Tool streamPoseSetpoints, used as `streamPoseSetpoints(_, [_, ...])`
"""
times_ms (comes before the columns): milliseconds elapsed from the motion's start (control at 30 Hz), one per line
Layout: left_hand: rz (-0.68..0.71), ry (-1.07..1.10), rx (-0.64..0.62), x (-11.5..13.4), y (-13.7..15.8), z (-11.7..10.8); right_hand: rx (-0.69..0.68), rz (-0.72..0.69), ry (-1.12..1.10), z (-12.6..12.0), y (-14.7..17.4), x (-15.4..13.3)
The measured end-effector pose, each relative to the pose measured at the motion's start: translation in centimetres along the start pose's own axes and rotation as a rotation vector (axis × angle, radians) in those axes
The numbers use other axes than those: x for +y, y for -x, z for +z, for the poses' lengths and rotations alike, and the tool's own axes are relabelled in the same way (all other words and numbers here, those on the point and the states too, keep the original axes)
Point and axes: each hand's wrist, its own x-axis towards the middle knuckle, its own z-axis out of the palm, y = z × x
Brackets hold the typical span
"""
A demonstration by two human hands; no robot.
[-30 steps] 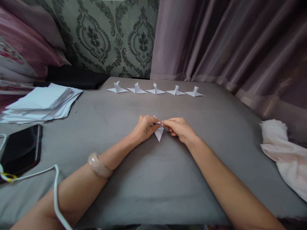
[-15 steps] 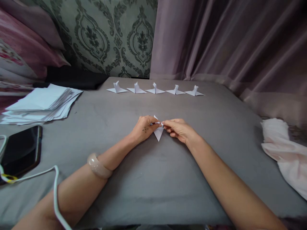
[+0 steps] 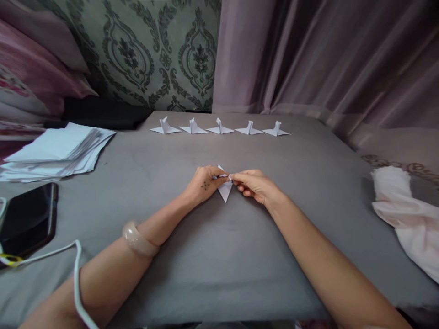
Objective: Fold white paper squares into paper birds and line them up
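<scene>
Right in the middle of the grey cloth (image 3: 212, 256) sits a small white folded paper (image 3: 225, 190), its sharp tip pointing back towards the person. Both hands meet over its upper part. The left hand (image 3: 205, 183) comes in from the left, fingers curled, pinching the paper's top edge between thumb and fingertips, with a small dark mark showing on the back of the hand. The right hand (image 3: 255, 185) closes in from the right, thumb and forefinger nipping the same top corner, the other fingers tucked under. So the paper lies squarely between the two hands, gripped by both, with only its lower triangle and a little peak above showing free. Whether its tip rests on the cloth or hangs just clear of it, that cannot be told from here.

Out along the left forearm, a pale bangle (image 3: 139, 240) rings the wrist. Beyond the hands, near the far edge, five finished paper figures (image 3: 219, 128) stand in a neat row, well apart from the work. Off to the far left lies a loose stack of white sheets (image 3: 58, 151), and nearer the person a dark phone (image 3: 27, 219) with a white cable (image 3: 76, 278) trailing past the left arm. On the right edge, a crumpled pale pink fabric (image 3: 408, 214). Behind it all, patterned wallpaper (image 3: 154, 50) and a mauve curtain (image 3: 325, 55).
</scene>
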Motion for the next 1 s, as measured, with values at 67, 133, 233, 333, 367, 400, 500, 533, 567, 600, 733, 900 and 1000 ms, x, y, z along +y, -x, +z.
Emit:
streamPoseSetpoints(67, [0.008,0.012,-0.004,0.1,0.0,0.0,0.006,-0.001,0.015,0.0,0.1,-0.1])
streamPoseSetpoints(133, [0.008,0.025,-0.005,0.2,0.0,-0.1,0.015,-0.001,0.02,0.0,0.1,-0.1])
streamPoseSetpoints(233, [0.005,0.053,-0.01,0.4,0.0,-0.1,0.025,0.006,0.022,0.0,0.1,-0.2])
streamPoseSetpoints(333, [-0.012,0.069,0.002,0.5,0.0,0.0,0.014,0.002,0.032,-0.4,0.0,-0.1])
streamPoseSetpoints(367, [-0.024,0.069,0.005,0.5,0.0,0.0,0.01,-0.003,0.037,-0.5,-0.1,-0.1])
streamPoseSetpoints(400, [-0.036,0.07,0.006,0.5,0.0,0.1,0.006,-0.006,0.042,-0.7,-0.2,0.0])
streamPoseSetpoints(500, [-0.085,0.091,0.011,0.1,0.0,0.2,0.012,-0.02,0.068,-1.4,-0.3,0.3])
streamPoseSetpoints(533, [-0.102,0.103,0.015,-0.1,0.0,0.2,0.02,-0.039,0.08,-1.6,-0.4,0.4])
streamPoseSetpoints(567, [-0.115,0.114,0.018,-0.2,0.1,0.3,0.032,-0.072,0.095,-1.8,-0.4,0.6])
streamPoseSetpoints(600, [-0.127,0.124,0.02,-0.3,0.1,0.3,0.047,-0.12,0.112,-1.9,-0.4,0.8])
streamPoseSetpoints(733, [-0.155,0.178,0.022,-0.2,0.1,0.3,0.037,-0.404,0.261,-2.0,-0.2,1.5])
streamPoseSetpoints(900, [-0.164,0.216,0.017,0.4,0.1,0.1,0.045,-0.625,0.514,-1.5,-0.1,1.8])
streamPoseSetpoints(1000, [-0.15,0.225,0.026,0.4,0.1,0.1,0.091,-0.685,0.57,-1.4,0.0,1.8])
